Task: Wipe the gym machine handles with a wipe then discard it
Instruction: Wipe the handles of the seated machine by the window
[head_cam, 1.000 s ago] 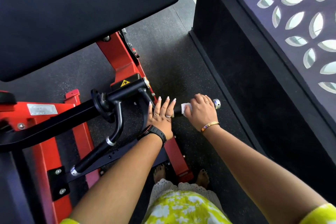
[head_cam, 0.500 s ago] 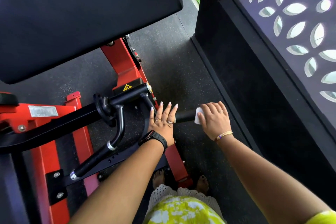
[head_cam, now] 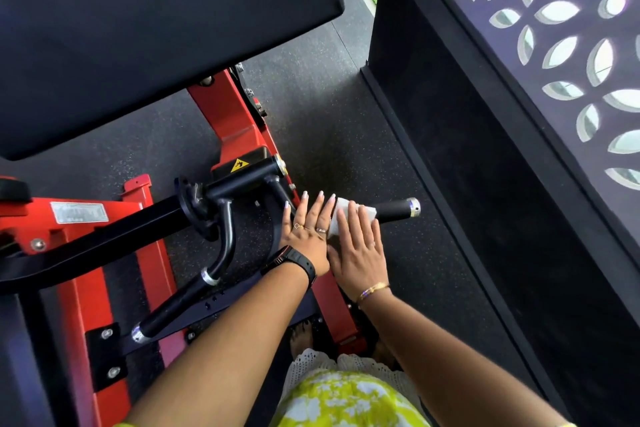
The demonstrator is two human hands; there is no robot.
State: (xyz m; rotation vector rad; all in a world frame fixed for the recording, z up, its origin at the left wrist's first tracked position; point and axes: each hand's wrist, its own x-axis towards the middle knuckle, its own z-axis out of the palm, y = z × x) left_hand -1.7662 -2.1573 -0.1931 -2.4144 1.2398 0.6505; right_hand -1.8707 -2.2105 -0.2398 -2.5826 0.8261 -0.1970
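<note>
Small white wipe point(head_cam: 334, 225), creased and bunched, draped over inner part of black handle point(head_cam: 396, 210) with silver end cap. Pressed there under right hand point(head_cam: 360, 248), fingers straight, close together, laid flat across it. Left hand point(head_cam: 306, 236) just beside, touching the right, fingers straight and slightly spread, resting on the bar. Handle sticking out sideways from red machine point(head_cam: 235, 121) above dark speckled floor point(head_cam: 329, 114).
</note>
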